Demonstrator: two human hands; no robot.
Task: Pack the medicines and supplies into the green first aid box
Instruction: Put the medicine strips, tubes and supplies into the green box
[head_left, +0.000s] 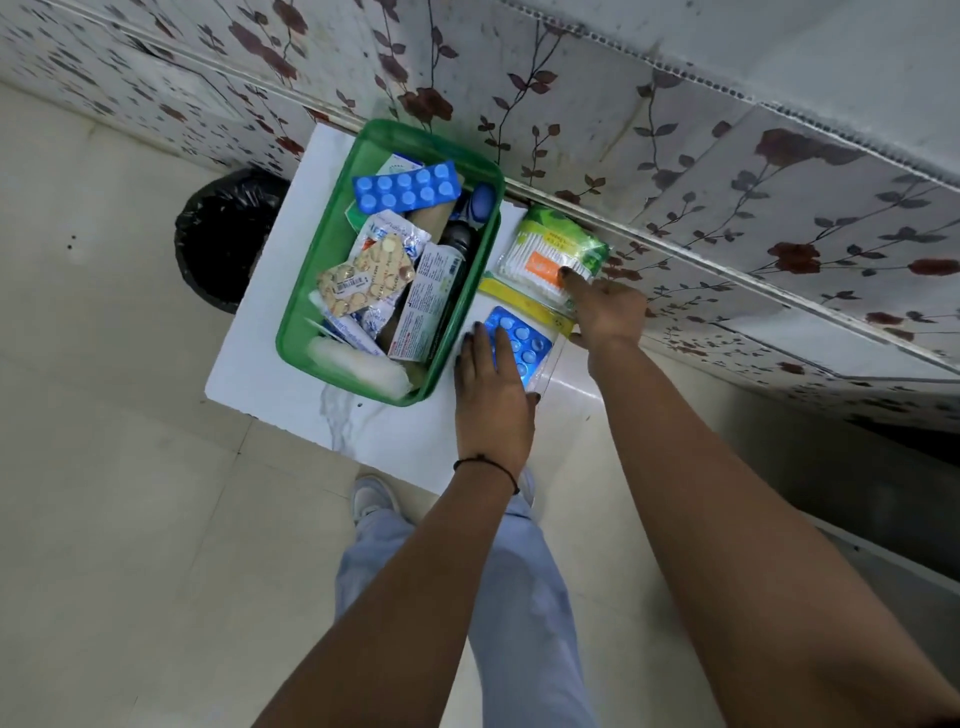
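Note:
The green first aid box (311, 291) stands open on a small white table (291, 395), holding blister packs, sachets, a dark bottle and a gauze roll. To its right lie a pack of cotton swabs (545, 254), a yellow packet (524, 304) and a blue blister pack (524, 343). My left hand (493, 395) lies flat on the blue blister pack, fingers spread. My right hand (605, 314) rests fingertips on the cotton swab pack, without lifting it.
A black-lined bin (218, 239) stands on the floor left of the table. A floral-papered wall (675, 171) runs right behind the table and along the right. My legs and a shoe (374, 499) are below the table edge.

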